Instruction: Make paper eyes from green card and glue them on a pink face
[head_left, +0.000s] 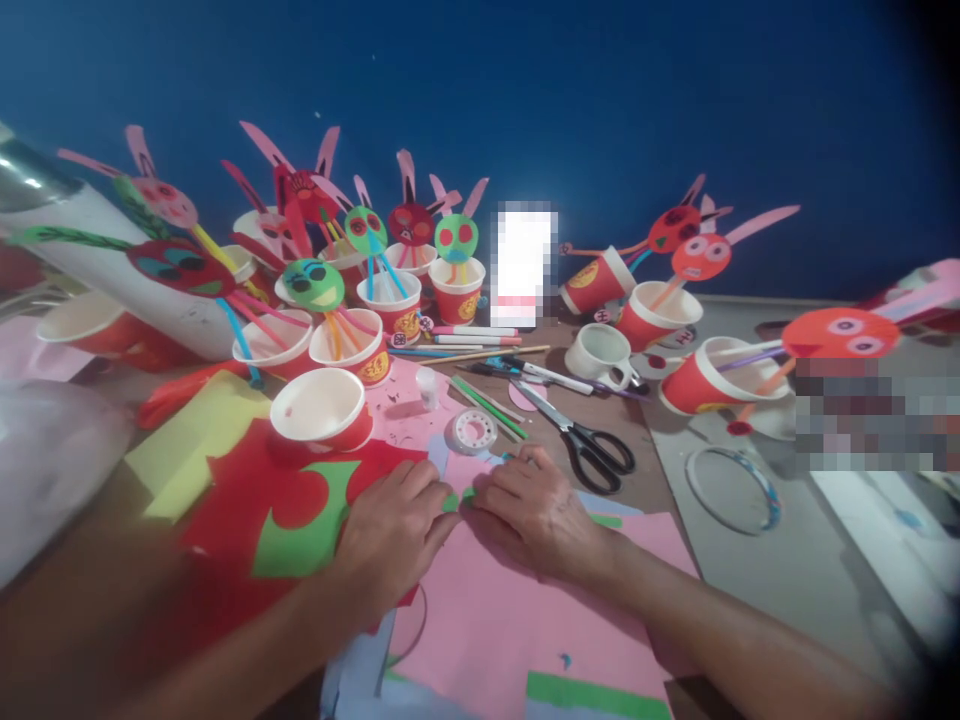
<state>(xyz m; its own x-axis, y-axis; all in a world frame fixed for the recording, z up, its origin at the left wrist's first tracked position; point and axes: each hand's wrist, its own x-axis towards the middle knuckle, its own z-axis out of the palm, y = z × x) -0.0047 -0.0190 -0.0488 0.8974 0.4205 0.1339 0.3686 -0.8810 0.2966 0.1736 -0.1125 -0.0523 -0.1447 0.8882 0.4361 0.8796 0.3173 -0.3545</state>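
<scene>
My left hand (394, 535) and my right hand (536, 510) meet over a pink paper sheet (495, 620), fingers curled and pinched together on a small green paper piece (454, 500) between them. A roll of tape (471, 432) lies just beyond my fingers. Black-handled scissors (581, 435) lie to the right of my right hand. An empty red paper cup (321, 412) stands on red paper (232, 500) left of my left hand, beside a green cut sheet (300, 535).
Several red cups with paper animal faces on straws (330, 300) crowd the back of the table, more at the right (694, 375). Markers and sticks (480, 345) lie mid-table beside a white mug (604, 355). A ring (731, 490) and yellow paper (191, 430) lie nearby.
</scene>
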